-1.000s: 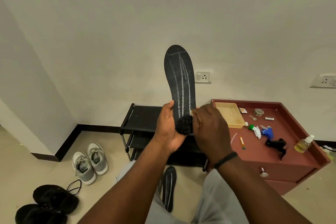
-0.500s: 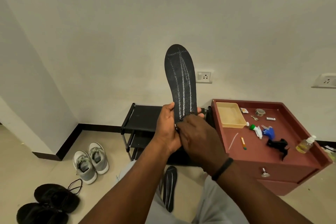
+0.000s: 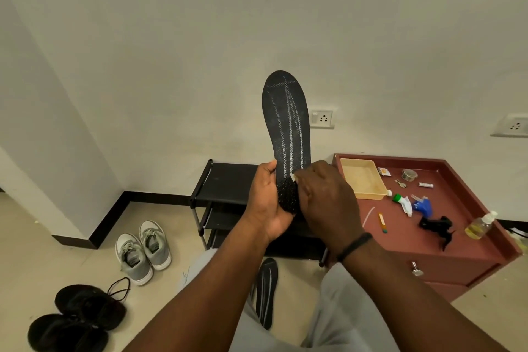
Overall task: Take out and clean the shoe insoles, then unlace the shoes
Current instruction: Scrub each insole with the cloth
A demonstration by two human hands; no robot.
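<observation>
White wall behind, left hand gripping upright insole, right hand hiding heel, pinching something pale.

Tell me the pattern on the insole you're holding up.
Black insole with pale stitched lines running lengthwise; clearest in the head view.

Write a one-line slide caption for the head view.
Left hand holds a black insole upright while the right hand works at its heel.

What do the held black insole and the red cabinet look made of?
Black insole with white stitch lines: probably matte fabric over foam; woven texture shows, core unseen. Red cabinet: likely painted or laminated wood; smooth, slightly glossy top, metal drawer knob.
</observation>
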